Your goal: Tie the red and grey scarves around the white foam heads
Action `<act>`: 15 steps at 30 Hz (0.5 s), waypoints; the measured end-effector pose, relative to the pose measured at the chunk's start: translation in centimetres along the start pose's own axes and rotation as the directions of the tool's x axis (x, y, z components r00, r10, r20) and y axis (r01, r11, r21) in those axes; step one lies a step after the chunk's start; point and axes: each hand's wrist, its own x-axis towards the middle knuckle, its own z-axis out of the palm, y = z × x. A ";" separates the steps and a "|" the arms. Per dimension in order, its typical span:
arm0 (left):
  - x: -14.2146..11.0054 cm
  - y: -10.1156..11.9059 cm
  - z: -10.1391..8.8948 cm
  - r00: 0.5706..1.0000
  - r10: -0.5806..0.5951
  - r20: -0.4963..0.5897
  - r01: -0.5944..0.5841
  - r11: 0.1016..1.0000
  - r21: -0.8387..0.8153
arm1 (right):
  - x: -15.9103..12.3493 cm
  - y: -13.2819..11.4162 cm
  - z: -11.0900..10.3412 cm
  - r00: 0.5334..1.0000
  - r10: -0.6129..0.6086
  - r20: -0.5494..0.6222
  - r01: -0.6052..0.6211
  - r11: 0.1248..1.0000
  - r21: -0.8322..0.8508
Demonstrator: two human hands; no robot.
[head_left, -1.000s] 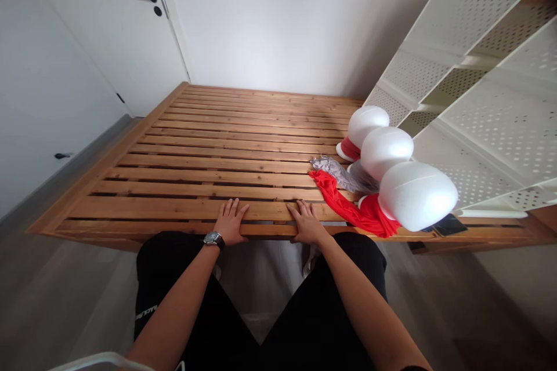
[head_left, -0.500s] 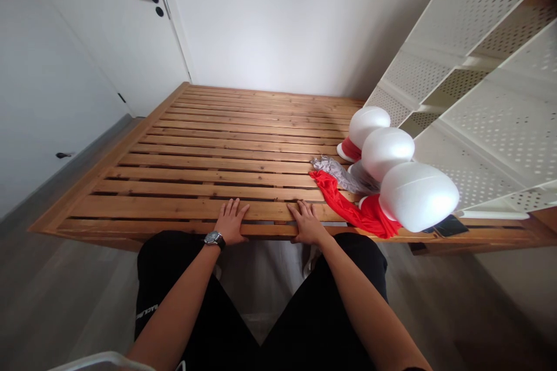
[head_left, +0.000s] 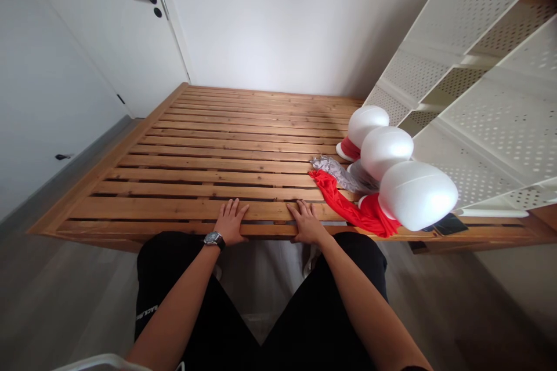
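Though the left hand [head_left: 229, 226] and right hand [head_left: 308, 227] rest apart, empty, on the slatted platform [head_left: 226, 176], a tug on the red scarf [head_left: 343, 208], at the right hand's two o'clock, could topple the nearest white head [head_left: 418, 194], beneath which it seems, half hidden, wrapped.

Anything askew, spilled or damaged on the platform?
No spill or damage visible. Untidy: the bright red cloth scarf and the fringed grey cloth scarf trail across the brown slatted wooden platform from two white rounded foam heads, whereas the dark red cloth at the farthest head shows no trailing end.
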 end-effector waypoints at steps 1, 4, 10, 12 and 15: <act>0.0 0.0 0.0 1.000 -0.001 0.001 0.001 1.000 -0.001 | 0.0 0.0 0.0 1.000 -0.002 -0.001 0.002 1.000 0.001; 0.0 0.0 0.0 1.000 0.003 -0.007 -0.003 1.000 0.001 | 0.0 0.1 0.1 1.000 -0.008 -0.003 0.008 1.000 0.009; 0.0 0.0 0.0 1.000 0.001 -0.006 -0.001 1.000 -0.003 | 0.0 0.1 0.1 1.000 -0.009 -0.013 0.009 1.000 0.007; 0.0 0.0 0.0 1.000 0.004 -0.011 -0.004 1.000 -0.004 | 0.0 0.1 0.1 1.000 -0.009 -0.011 0.009 1.000 0.007; 0.0 0.0 0.0 1.000 0.009 -0.016 -0.009 1.000 0.001 | 0.0 0.1 0.1 1.000 -0.009 -0.005 0.009 1.000 0.009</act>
